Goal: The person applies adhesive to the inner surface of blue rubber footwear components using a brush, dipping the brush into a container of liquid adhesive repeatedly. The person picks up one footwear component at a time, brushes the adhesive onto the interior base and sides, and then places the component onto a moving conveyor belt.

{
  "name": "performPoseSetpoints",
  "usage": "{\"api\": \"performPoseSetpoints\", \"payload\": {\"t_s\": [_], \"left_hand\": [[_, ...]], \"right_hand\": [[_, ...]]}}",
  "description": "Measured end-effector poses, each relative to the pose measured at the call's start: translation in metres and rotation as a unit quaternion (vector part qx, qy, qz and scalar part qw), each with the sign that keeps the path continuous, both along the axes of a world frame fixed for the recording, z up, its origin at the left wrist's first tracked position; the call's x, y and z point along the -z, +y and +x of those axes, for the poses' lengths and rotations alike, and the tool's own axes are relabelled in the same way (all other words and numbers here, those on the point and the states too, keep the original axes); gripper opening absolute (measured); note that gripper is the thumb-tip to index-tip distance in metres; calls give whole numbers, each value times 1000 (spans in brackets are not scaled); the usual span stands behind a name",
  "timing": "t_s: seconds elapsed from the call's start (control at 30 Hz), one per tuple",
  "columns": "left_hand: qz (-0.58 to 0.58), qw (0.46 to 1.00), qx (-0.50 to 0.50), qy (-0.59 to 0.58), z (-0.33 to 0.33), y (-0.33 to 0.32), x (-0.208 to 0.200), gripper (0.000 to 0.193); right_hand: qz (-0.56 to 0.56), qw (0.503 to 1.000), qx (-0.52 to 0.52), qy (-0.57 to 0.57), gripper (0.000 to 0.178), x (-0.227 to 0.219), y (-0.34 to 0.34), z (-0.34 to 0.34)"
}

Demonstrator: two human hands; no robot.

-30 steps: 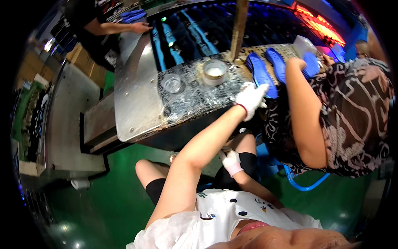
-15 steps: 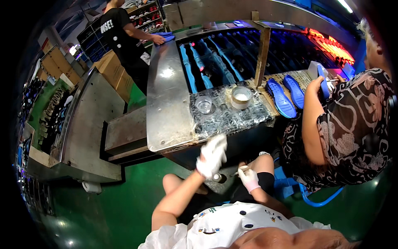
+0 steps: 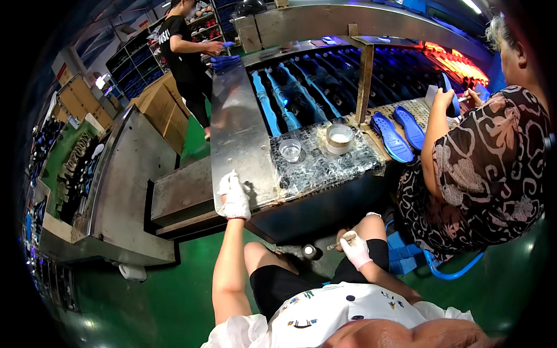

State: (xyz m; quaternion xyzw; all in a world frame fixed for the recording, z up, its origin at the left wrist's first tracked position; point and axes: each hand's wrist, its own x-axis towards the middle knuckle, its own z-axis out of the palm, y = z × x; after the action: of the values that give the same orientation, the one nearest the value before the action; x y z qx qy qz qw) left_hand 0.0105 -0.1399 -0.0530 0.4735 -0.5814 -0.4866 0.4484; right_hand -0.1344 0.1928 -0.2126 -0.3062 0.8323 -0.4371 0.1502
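Note:
My left hand (image 3: 234,198), in a white glove, rests on the near left corner of the bare metal tabletop (image 3: 232,139). Its fingers are stretched out over the surface, and I see nothing in them. Over my right thigh, my right hand (image 3: 355,249), gloved too, is closed around a thin stick-like tool (image 3: 333,247); its tip is too small to make out. On the plastic-wrapped part of the table (image 3: 319,171) stand a clear plastic cup (image 3: 289,151) and a tape-wrapped round tub (image 3: 339,138) with white contents.
Two blue shoe soles (image 3: 392,138) lie right of the tub, beside a seated co-worker (image 3: 470,174) holding another sole. Behind them runs a conveyor (image 3: 313,87) carrying blue pieces toward a red glow. Another person (image 3: 184,52) stands at the far left. A small bottle (image 3: 309,252) stands between my knees.
My left hand has moved left from in front of the table onto its metal corner. My right hand stays over my thigh. The standing person has lifted a hand from the blue stack.

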Motion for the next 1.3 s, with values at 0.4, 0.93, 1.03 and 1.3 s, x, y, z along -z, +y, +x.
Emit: {"api": "performPoseSetpoints", "payload": {"t_s": [0.4, 0.93, 1.03, 1.3], "left_hand": [[-115, 989, 33, -86, -5, 12, 14, 22], [-133, 991, 0, -21, -11, 10, 28, 14], [-148, 989, -1, -3, -11, 10, 31, 13], [-173, 984, -4, -47, -2, 2, 47, 16]], "right_hand": [[-186, 979, -49, -70, 13, -53, 3, 4], [-314, 897, 25, 310, 29, -172, -120, -154], [-297, 911, 10, 286, 31, -163, -134, -169], [-281, 913, 4, 294, 32, -148, -144, -168]]}}
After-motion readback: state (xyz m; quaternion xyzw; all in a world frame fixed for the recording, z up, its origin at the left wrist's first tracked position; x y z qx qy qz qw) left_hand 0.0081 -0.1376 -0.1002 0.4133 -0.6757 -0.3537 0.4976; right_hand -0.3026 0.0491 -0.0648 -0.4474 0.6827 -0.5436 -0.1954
